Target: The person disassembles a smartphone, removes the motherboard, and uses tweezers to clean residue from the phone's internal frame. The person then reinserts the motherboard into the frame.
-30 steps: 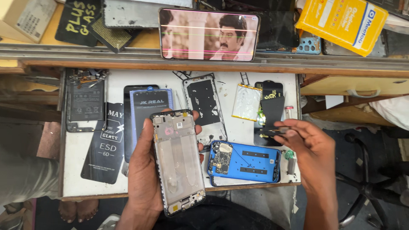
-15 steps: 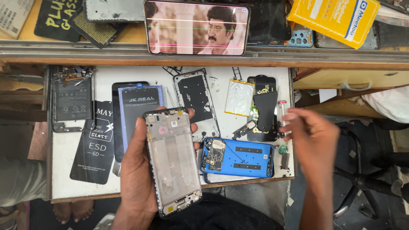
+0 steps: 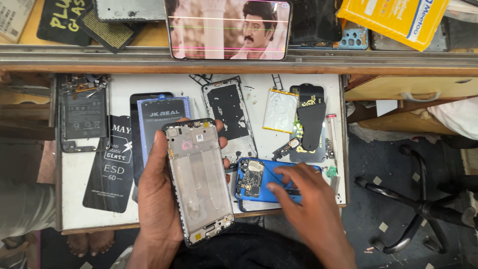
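My left hand [image 3: 158, 199] grips a stripped silver phone frame [image 3: 199, 179] upright over the front edge of the white work tray [image 3: 119, 87]. To its right lies a blue phone back cover [image 3: 259, 192] with a small circuit board [image 3: 251, 179] at its left end. My right hand [image 3: 303, 197] rests flat on that blue cover, fingers spread and pointing left toward the board. I see nothing pinched in those fingers.
On the tray lie a black phone chassis [image 3: 83, 117], dark screen-protector packets [image 3: 112, 164], a boxed screen [image 3: 162, 119], another open frame [image 3: 230, 112], a battery [image 3: 280, 110] and a black opening tool [image 3: 311, 119]. A phone playing video [image 3: 229, 29] stands on the shelf. An office chair base [image 3: 418, 209] is at right.
My right hand dropped from the tray's right edge down and left onto the blue cover. The frame in my left hand stays held.
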